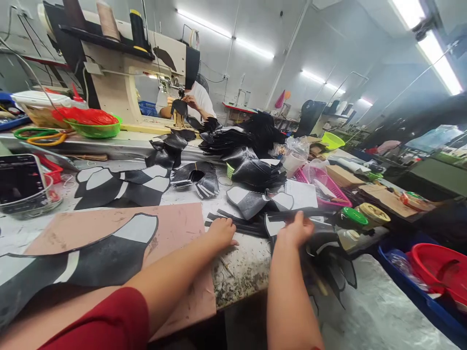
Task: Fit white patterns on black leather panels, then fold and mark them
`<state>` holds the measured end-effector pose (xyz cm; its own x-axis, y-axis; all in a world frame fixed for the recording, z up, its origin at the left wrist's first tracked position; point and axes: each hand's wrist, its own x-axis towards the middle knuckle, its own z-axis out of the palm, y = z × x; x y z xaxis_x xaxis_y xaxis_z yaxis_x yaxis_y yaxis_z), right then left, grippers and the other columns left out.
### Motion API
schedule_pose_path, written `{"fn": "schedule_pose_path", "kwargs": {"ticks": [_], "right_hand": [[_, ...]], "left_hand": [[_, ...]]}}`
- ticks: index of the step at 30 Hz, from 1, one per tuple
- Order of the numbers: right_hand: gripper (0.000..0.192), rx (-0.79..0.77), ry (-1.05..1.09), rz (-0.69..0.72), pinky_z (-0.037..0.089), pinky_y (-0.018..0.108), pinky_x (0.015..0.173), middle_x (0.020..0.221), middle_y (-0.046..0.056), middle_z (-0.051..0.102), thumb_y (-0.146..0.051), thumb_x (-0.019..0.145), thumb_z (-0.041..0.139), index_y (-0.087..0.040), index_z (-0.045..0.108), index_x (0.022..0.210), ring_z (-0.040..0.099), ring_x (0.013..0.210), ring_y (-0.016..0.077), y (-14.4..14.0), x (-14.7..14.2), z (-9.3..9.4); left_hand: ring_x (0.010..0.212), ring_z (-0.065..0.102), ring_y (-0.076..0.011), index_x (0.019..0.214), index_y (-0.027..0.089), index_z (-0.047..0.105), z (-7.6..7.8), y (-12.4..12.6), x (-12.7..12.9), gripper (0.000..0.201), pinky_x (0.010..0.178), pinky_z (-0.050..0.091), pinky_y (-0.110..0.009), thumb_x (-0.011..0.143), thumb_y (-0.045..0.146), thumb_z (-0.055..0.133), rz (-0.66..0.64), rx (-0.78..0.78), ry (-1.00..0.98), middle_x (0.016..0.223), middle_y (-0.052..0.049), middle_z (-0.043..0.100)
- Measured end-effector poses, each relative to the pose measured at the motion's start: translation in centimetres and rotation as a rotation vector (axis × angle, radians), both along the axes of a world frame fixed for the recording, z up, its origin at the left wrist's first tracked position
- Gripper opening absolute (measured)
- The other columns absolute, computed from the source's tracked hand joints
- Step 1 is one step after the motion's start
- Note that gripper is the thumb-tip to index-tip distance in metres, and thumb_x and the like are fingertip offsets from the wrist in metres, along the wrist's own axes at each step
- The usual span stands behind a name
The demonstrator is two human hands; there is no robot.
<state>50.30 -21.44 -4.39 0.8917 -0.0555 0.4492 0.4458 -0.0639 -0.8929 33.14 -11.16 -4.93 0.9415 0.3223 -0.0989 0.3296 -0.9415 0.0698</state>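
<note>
My left hand [222, 234] lies at the near ends of a bundle of narrow black strips [248, 227], its thumb apart from the fingers. Farther right, my right hand [296, 231] is closed at a black strip [317, 212], fingertips partly hidden and slightly blurred. Under and beside it, black leather-like pieces [324, 238] with white patches hang over the table edge. A black-and-white cut piece [251, 201] lies just beyond my hands. At left, a large black cut piece [105, 257] with white patches rests on a pink board [182, 228].
A sewing machine [113, 82] stands at the back left, with a co-worker [202, 99] behind it. Stacked black pieces [241, 138] fill the middle. A pink basket [333, 194], green-lidded jar [353, 216] and red basin [441, 267] stand right; a phone [20, 180] stands left.
</note>
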Motion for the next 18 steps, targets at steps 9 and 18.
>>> {"fn": "schedule_pose_path", "kwargs": {"ticks": [9, 18], "right_hand": [[0.041, 0.355, 0.101, 0.331, 0.043, 0.026, 0.059, 0.072, -0.003, 0.051, -0.037, 0.054, 0.075, -0.018, 0.052, 0.083, 0.049, 0.06, 0.0108, -4.5, -5.9, 3.2], [0.012, -0.173, -0.811, 0.6, 0.045, 0.031, 0.069, 0.078, 0.006, 0.059, -0.014, 0.082, 0.051, -0.017, 0.061, 0.088, 0.056, 0.074, 0.0175, -4.1, -17.6, 1.8]], "left_hand": [[0.11, 0.045, -0.0343, 0.098, 0.008, 0.059, 1.6, -1.7, -0.6, 0.057, 0.096, 0.026, -0.048, 0.068, 0.057, 0.057, 0.159, -0.281, -0.132, 0.1, -0.02, 0.062], [0.084, 0.06, -0.0201, 0.102, 0.012, 0.053, 2.7, -3.6, -12.6, 0.072, 0.072, 0.046, -0.033, 0.082, 0.063, 0.006, 0.361, -0.852, -0.394, 0.099, -0.014, 0.061]]}}
